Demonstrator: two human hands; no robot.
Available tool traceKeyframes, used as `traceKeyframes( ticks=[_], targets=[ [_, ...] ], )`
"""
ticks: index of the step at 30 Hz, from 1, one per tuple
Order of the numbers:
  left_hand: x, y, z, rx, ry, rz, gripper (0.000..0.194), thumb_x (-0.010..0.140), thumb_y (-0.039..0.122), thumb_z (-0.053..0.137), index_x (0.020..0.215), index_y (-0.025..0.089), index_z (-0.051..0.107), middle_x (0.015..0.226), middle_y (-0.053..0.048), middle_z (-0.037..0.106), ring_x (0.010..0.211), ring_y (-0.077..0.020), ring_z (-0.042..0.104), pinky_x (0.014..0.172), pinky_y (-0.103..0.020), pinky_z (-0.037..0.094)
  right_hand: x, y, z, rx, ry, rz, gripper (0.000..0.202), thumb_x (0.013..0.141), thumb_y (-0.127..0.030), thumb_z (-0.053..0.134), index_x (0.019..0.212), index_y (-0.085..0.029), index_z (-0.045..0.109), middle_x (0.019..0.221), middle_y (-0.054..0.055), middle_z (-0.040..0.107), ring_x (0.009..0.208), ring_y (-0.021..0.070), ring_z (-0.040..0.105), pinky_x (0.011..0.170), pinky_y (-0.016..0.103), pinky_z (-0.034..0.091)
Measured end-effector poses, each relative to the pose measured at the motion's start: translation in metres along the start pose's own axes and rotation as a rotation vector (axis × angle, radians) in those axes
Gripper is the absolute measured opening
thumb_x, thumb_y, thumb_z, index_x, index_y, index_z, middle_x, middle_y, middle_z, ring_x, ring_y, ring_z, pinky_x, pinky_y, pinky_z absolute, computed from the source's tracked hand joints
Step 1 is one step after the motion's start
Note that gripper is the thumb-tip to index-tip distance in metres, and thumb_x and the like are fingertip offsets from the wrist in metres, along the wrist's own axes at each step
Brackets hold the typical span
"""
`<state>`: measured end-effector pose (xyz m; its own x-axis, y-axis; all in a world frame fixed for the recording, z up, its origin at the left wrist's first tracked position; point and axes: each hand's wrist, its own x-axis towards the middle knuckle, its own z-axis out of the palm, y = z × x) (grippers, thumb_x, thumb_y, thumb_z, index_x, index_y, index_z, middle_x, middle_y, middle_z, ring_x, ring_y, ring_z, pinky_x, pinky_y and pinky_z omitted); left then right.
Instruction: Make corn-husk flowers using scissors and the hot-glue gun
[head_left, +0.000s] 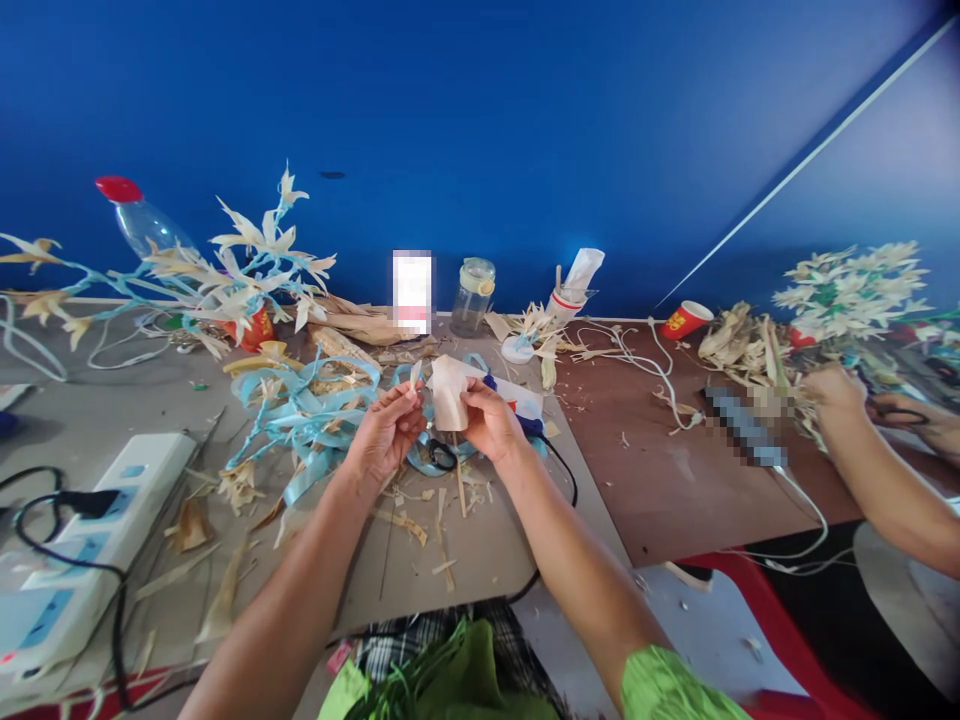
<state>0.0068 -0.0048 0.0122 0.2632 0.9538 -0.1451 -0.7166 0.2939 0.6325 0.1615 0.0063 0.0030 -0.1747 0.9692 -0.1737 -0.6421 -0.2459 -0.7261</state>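
Between the fingers of my left hand (390, 428) is a small pale husk petal (415, 374), pinched and pointing up. My right hand (491, 418) grips a wider piece of dried corn husk (449, 393) by its right side. The two pieces are close together but appear apart. Beneath my hands lie a pair of scissors with dark handles (442, 456), partly hidden, and a thin stick (461, 492). Left of my hands is a tangle of light blue ribbon (304, 420). A blue-handled tool (529, 427) lies just beyond my right hand, mostly covered.
At the back left stand branches with husk flowers (259, 235). A glass jar (473, 298) and a red paper cup (686, 319) are near the wall. A power strip (105, 545) lies at left, a phone (742, 425) at right. Another person's hands (832, 390) work at far right.
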Motion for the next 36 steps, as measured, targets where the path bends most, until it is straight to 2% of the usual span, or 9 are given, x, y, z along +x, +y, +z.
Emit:
traceKeyframes(
  ticks=[2, 5, 8, 10, 12, 15, 17, 27, 36],
  targets=[
    [-0.0004, -0.0038, 0.0020, 0.011, 0.024, -0.015, 0.021, 0.066, 0.015, 0.073, 0.084, 0.010, 0.063, 0.059, 0.004, 0.049, 0.041, 0.0005, 0.029, 0.040, -0.014, 0.029, -0.0012, 0.0024, 0.0021, -0.003, -0.019, -0.008, 0.020, 0.058, -0.015, 0.067, 0.074, -0.020, 0.055, 0.067, -0.004, 0.063, 0.059, 0.0123, 0.057, 0.058, 0.026, 0.046],
    [-0.0020, -0.0066, 0.0056, 0.047, 0.063, -0.028, 0.022, 0.065, 0.017, 0.074, 0.083, 0.011, 0.063, 0.054, 0.006, 0.049, 0.039, 0.0007, 0.031, 0.043, -0.014, 0.036, -0.0017, 0.0037, 0.0026, -0.018, -0.033, -0.026, 0.020, 0.059, -0.016, 0.068, 0.074, -0.021, 0.055, 0.069, -0.004, 0.064, 0.062, 0.0137, 0.059, 0.060, 0.027, 0.047],
    [-0.0036, -0.0072, 0.0086, 0.093, 0.100, -0.039, 0.028, 0.061, 0.018, 0.078, 0.084, 0.013, 0.063, 0.061, 0.003, 0.058, 0.046, -0.0031, 0.048, 0.052, -0.017, 0.045, -0.0014, 0.0034, 0.0012, -0.006, -0.040, -0.028, 0.021, 0.059, -0.015, 0.069, 0.074, -0.020, 0.056, 0.069, -0.004, 0.064, 0.063, 0.0130, 0.058, 0.060, 0.026, 0.047],
    [-0.0039, -0.0076, 0.0091, 0.124, 0.108, -0.043, 0.032, 0.058, 0.018, 0.079, 0.086, 0.014, 0.064, 0.067, 0.001, 0.062, 0.053, -0.0061, 0.054, 0.054, -0.019, 0.047, -0.0011, 0.0029, 0.0001, 0.003, -0.046, -0.025, 0.022, 0.058, -0.014, 0.070, 0.075, -0.020, 0.057, 0.069, -0.004, 0.063, 0.061, 0.0122, 0.057, 0.060, 0.025, 0.046],
    [-0.0035, -0.0083, 0.0082, 0.139, 0.088, -0.024, 0.032, 0.059, 0.018, 0.079, 0.087, 0.014, 0.064, 0.065, 0.002, 0.061, 0.048, -0.0041, 0.050, 0.050, -0.018, 0.044, -0.0010, 0.0022, -0.0006, 0.012, -0.055, -0.022, 0.022, 0.057, -0.014, 0.070, 0.075, -0.020, 0.058, 0.069, -0.004, 0.064, 0.061, 0.0118, 0.057, 0.060, 0.025, 0.046],
    [-0.0018, -0.0095, 0.0050, 0.127, 0.034, 0.021, 0.029, 0.061, 0.018, 0.077, 0.087, 0.015, 0.065, 0.058, 0.005, 0.055, 0.039, 0.0000, 0.036, 0.042, -0.015, 0.034, -0.0010, 0.0010, -0.0009, 0.022, -0.051, -0.021, 0.022, 0.057, -0.013, 0.070, 0.074, -0.020, 0.059, 0.071, -0.004, 0.064, 0.062, 0.0120, 0.057, 0.061, 0.026, 0.047],
    [-0.0008, -0.0100, 0.0030, 0.123, 0.010, 0.030, 0.028, 0.061, 0.017, 0.077, 0.087, 0.015, 0.065, 0.057, 0.006, 0.053, 0.039, 0.0004, 0.033, 0.041, -0.015, 0.030, -0.0009, 0.0002, -0.0007, 0.019, -0.034, -0.026, 0.022, 0.056, -0.012, 0.070, 0.073, -0.020, 0.058, 0.072, -0.003, 0.065, 0.063, 0.0126, 0.058, 0.062, 0.027, 0.048],
    [-0.0011, -0.0092, 0.0043, 0.144, 0.012, 0.020, 0.029, 0.060, 0.017, 0.077, 0.087, 0.014, 0.066, 0.064, 0.003, 0.056, 0.043, -0.0006, 0.039, 0.042, -0.016, 0.030, -0.0003, -0.0005, 0.0007, 0.049, -0.025, -0.007, 0.019, 0.059, -0.008, 0.065, 0.071, -0.020, 0.058, 0.069, -0.003, 0.066, 0.061, 0.0132, 0.059, 0.061, 0.028, 0.048],
    [0.0009, -0.0114, 0.0049, 0.195, 0.087, 0.064, 0.031, 0.056, 0.017, 0.079, 0.083, 0.013, 0.065, 0.064, 0.002, 0.059, 0.042, -0.0008, 0.037, 0.039, -0.015, 0.026, 0.0032, 0.0026, -0.0028, 0.060, -0.003, 0.014, 0.018, 0.060, -0.007, 0.063, 0.072, -0.019, 0.058, 0.069, -0.003, 0.067, 0.060, 0.0124, 0.061, 0.062, 0.026, 0.049]
  ],
)
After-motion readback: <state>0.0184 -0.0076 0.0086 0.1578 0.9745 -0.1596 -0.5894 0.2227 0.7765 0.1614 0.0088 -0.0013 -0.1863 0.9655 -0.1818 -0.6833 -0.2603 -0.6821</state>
